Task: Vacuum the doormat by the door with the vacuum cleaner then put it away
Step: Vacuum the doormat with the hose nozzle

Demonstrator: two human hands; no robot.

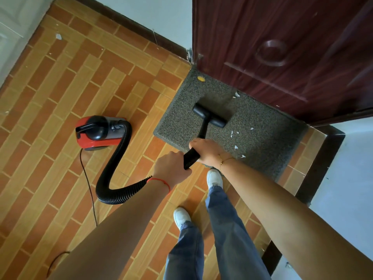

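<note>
Doormat [260, 126] under one nozzle [210, 116], two hands on wand [191, 156]

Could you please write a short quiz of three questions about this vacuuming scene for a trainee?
1. True or false: the floor nozzle rests on the doormat.
2. Which hand grips the black wand closer to the nozzle? A) left hand B) right hand
3. Fill in: the red vacuum cleaner stands on the tiled floor to the ____ of the doormat.

Key
1. True; white paper scraps lie on the mat to the right of the nozzle.
2. B; the left hand grips the ribbed hose end behind it.
3. left
</note>
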